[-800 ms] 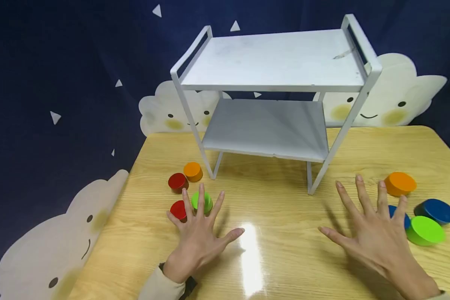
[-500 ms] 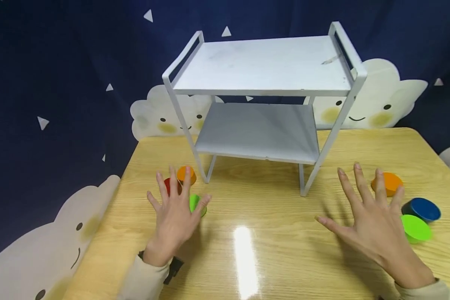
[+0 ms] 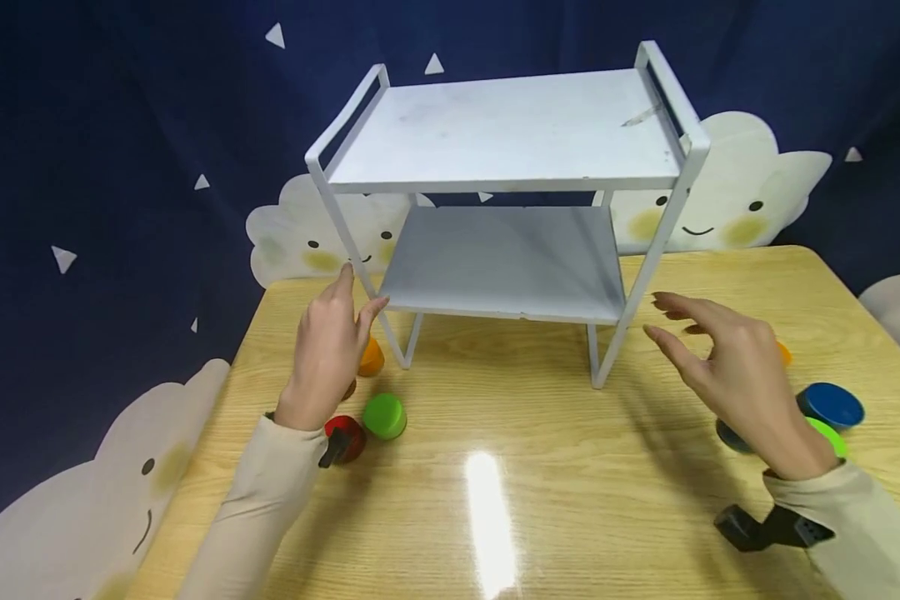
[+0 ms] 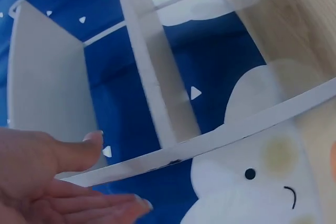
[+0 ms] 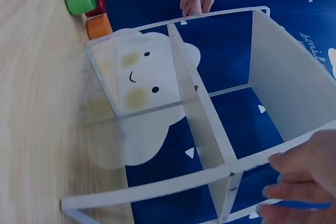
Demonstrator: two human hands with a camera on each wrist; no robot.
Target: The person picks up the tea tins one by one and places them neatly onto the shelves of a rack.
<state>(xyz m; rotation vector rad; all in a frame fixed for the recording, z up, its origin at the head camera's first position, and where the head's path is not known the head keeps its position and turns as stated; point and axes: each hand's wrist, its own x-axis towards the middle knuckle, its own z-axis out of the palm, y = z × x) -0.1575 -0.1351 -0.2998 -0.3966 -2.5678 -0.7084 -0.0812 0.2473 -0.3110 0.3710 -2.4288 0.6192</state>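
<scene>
A white two-tier shelf rack [image 3: 495,133] stands on the wooden table. Its left front post passes between the spread thumb and fingers of my left hand [image 3: 326,337]; the left wrist view shows the thumb [image 4: 79,153] on one side and the fingers on the other, not closed round it. My right hand [image 3: 742,367] is held beside the right front post, thumb and fingers parted and pointing at it. In the right wrist view the right hand [image 5: 310,179] has its thumb tip overlapping the post. Neither hand holds anything.
Under my left forearm lie a green block [image 3: 385,417], a red block [image 3: 347,437] and an orange block [image 3: 372,358]. Near my right wrist are a blue piece [image 3: 831,404] and a green piece [image 3: 828,435], partly hidden. A dark blue curtain with clouds hangs behind.
Both hands have moved forward from over the table up to the rack's side posts. Their widely splayed fingers have drawn together and turned inward. The view has shifted slightly.
</scene>
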